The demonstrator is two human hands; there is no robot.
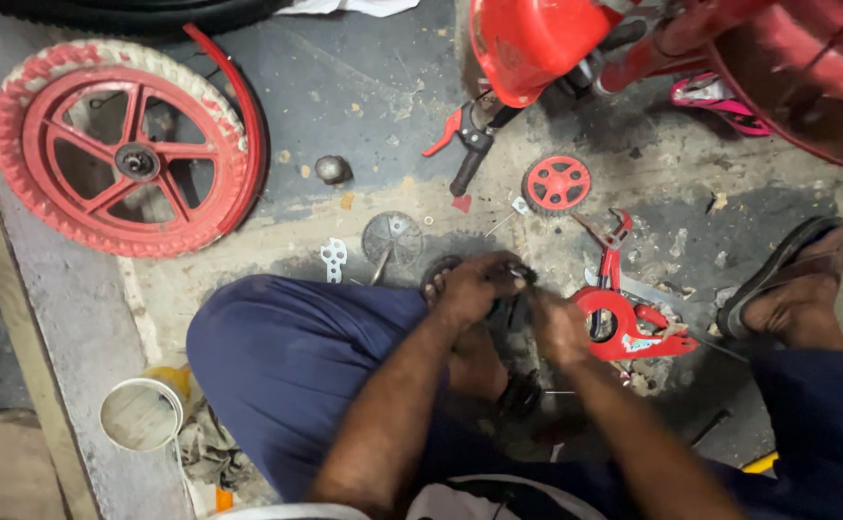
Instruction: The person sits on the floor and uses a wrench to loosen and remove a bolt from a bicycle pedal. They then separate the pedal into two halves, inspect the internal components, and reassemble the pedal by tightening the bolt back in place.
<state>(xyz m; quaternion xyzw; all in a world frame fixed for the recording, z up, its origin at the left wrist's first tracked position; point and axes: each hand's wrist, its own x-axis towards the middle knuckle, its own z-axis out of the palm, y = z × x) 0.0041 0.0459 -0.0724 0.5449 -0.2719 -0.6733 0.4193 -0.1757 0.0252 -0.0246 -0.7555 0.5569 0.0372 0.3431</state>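
Note:
My left hand [474, 289] and my right hand [558, 325] meet low over the floor, between my knees. Both close on a small dark metal part [516, 276], which the fingers mostly hide. My left fingers pinch its top; my right hand grips it from the right side. Just right of my right hand lies a red chain guard [623, 327] with a round opening. A dark round part [439, 273] peeks out behind my left hand.
A red spoked wheel with a pale tyre [118, 149] lies far left, with a red mudguard strip [243, 106] beside it. A small red training wheel [556, 183], a metal disc [392, 238], a brake lever [467, 144], a white cup [140, 414] and my sandalled foot [792, 289] surround me.

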